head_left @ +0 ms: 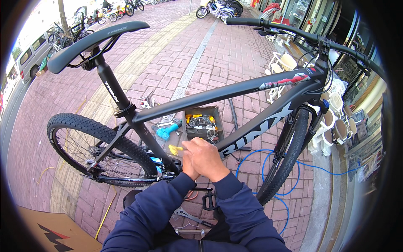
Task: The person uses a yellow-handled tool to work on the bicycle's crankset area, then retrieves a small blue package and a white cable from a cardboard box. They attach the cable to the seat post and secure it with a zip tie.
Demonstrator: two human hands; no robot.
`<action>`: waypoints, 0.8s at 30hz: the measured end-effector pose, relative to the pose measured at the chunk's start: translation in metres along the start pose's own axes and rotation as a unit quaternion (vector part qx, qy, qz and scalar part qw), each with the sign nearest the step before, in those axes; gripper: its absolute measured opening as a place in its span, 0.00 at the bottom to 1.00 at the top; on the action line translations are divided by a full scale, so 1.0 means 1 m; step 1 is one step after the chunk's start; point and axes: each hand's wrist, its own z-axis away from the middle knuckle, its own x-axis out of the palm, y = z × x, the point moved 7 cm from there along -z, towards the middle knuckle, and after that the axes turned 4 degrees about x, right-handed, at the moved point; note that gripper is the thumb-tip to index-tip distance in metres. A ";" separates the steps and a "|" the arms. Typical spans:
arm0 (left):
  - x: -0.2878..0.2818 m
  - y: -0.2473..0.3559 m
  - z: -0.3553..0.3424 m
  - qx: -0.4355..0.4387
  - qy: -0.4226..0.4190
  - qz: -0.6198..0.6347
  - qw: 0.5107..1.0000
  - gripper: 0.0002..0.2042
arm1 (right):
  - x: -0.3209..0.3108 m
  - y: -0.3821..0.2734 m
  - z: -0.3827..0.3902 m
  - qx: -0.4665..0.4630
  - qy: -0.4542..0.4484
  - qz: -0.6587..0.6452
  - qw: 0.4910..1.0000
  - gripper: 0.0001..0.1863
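My right hand is closed and lies over my left hand, which is mostly hidden beneath it, in front of the black bicycle's frame. A small yellow object pokes out to the left of my fingers; whether I grip it is unclear. Behind the hands an open toolbox holds yellow-handled tools and small metal parts. A teal power tool lies beside it among loose wrenches. The rear wheel is at my left, the crank's pedal just below my hands.
Blue hose loops round the front wheel. White child seats crowd the shopfront on the right. A cardboard box is at lower left, a large wrench near my legs. Parked bikes and a van stand farther off.
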 end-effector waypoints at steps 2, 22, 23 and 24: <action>-0.001 0.003 0.001 0.015 -0.011 -0.022 1.000 0.11 | 0.003 -0.001 0.000 -0.005 -0.012 0.014 1.000 0.07; -0.088 0.029 0.018 -0.245 0.099 0.395 0.880 0.20 | 0.005 0.008 -0.010 0.046 -0.023 -0.031 0.998 0.03; -0.095 0.032 0.015 -0.220 0.098 0.317 0.917 0.18 | 0.006 0.007 -0.010 0.047 -0.025 -0.027 0.998 0.03; -0.101 0.033 0.015 -0.205 0.107 0.278 0.932 0.14 | 0.005 0.007 -0.010 0.047 -0.025 -0.023 0.998 0.04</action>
